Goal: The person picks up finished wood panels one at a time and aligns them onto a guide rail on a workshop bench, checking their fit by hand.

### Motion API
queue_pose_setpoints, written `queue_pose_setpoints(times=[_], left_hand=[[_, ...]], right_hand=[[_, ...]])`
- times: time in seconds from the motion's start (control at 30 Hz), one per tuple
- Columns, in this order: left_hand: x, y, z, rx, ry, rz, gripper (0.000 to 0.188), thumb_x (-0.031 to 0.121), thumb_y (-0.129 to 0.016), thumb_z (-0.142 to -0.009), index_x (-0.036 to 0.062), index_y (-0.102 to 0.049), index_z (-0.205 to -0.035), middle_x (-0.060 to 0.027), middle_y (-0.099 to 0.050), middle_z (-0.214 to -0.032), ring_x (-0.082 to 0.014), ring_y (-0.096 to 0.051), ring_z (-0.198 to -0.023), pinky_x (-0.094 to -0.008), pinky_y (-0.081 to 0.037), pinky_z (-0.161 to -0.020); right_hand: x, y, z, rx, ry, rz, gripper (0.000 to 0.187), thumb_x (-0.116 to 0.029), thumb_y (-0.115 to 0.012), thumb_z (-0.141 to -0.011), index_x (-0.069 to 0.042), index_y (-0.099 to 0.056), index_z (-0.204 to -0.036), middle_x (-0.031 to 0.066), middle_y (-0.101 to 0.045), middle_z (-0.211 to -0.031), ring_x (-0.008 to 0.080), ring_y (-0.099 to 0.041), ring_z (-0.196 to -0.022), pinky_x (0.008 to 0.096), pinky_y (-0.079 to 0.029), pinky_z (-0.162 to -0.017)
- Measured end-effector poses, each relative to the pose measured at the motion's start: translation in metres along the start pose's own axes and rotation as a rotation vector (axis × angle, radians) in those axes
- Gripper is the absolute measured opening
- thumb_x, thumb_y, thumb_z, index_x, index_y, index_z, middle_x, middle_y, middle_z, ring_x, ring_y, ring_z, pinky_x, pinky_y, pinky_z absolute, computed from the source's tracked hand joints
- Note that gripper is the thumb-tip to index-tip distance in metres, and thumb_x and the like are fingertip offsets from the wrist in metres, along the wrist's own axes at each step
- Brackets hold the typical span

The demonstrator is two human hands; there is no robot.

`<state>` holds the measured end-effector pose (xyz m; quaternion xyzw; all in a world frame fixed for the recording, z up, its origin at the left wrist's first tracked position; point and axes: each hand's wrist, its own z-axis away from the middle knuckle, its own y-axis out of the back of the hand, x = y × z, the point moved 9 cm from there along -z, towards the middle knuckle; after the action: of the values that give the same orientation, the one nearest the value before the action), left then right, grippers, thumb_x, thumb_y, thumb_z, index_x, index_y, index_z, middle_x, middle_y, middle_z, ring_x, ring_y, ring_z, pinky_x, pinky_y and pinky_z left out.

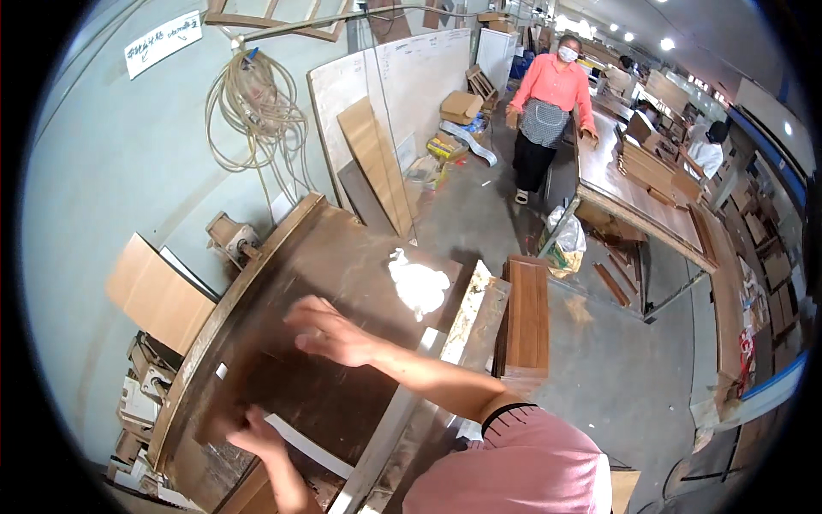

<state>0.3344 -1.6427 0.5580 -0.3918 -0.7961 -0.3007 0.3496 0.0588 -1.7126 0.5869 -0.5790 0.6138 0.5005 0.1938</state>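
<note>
Above left of the hose [255, 110], a white sign [163, 45] bears dark handwriting; right, a board's [428, 81] writing is too faint to read.

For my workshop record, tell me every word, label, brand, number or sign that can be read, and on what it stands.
None can be quoted.
White rectangular paper sign on the pale blue wall: dark handwriting, too blurred.
Large white upright panel: faint marks, too small.
Yellow package on the grey floor: any print too small.
</note>
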Motion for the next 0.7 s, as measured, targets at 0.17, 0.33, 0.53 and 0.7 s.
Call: queue_pose_setpoints(times=[0.17,0.33,0.53,0.7], left_hand=[[-0.006,-0.024,-0.012,-0.028,0.008,0.237,0.053,0.032,-0.057,-0.107,-0.0082,-0.045,-0.140,-0.0173,-0.059,-0.133,-0.0254,-0.059,-0.110,-0.0406,-0.051,-0.096],[0.039,0.011,-0.052,-0.034,-0.032,0.398,0.056,0.044,-0.049,-0.109,-0.0044,-0.047,-0.137,-0.0138,-0.054,-0.137,-0.0215,-0.052,-0.120,-0.0424,-0.045,-0.105],[-0.007,0.008,-0.011,0.194,-0.032,-0.151,0.054,0.042,-0.057,-0.106,-0.0109,-0.059,-0.118,-0.0114,-0.066,-0.107,-0.0214,-0.059,-0.093,-0.0382,-0.051,-0.090],[-0.004,-0.002,-0.007,0.191,0.129,0.035,0.044,0.033,-0.059,-0.101,-0.0096,-0.062,-0.109,-0.0107,-0.067,-0.102,-0.0195,-0.058,-0.088,-0.0360,-0.052,-0.083]], right_hand=[[-0.033,-0.001,-0.011,0.347,0.018,-0.338,0.043,-0.029,-0.073,-0.096,0.003,-0.062,-0.122,0.0179,-0.069,-0.115,0.0182,-0.063,-0.105,0.0377,-0.051,-0.091],[-0.098,0.018,-0.036,0.342,0.012,-0.269,0.048,-0.026,-0.080,-0.086,0.004,-0.063,-0.120,0.0148,-0.072,-0.091,0.0157,-0.066,-0.085,0.0342,-0.054,-0.078],[0.008,-0.039,-0.024,0.377,-0.041,-0.301,0.047,-0.030,-0.080,-0.089,0.003,-0.063,-0.118,0.0144,-0.067,-0.082,0.0144,-0.059,-0.074,0.0349,-0.050,-0.066],[0.003,-0.034,-0.007,0.613,0.111,-0.107,0.045,-0.032,-0.078,-0.091,0.004,-0.063,-0.114,0.0124,-0.061,-0.076,0.0192,-0.054,-0.066,0.0354,-0.047,-0.062]])
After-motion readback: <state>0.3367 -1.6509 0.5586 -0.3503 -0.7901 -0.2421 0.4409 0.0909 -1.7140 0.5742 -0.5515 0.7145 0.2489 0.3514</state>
